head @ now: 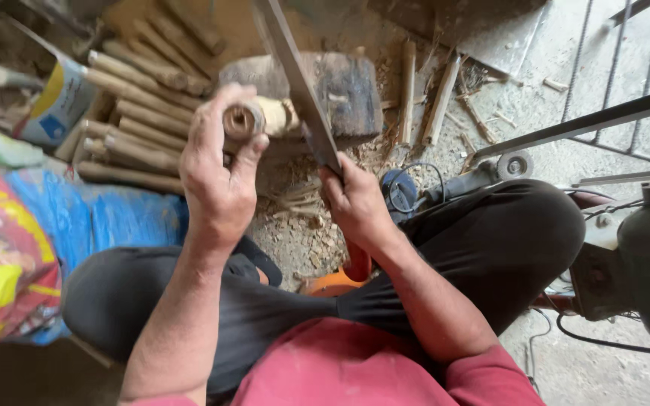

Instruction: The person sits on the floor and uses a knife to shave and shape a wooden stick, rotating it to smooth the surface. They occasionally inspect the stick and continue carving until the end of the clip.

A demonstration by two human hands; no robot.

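On the far left we see a round can (60, 101) with a blue and yellow label, lying beside a pile of wood sticks (133, 105). Near left sits a bright bag (1, 256) in red and yellow, next to a blue sheet (107, 218). Our left hand (220, 173) is curled tight around a short wood stick (253, 118). Its long way runs left to right, a bit away from us, and its round cut end faces us. Its far end rests on a dark wood block (347, 94). Our right hand (355, 203) is closed on the handle of a long flat blade (299, 86). That blade points up and away, just right of the stick.
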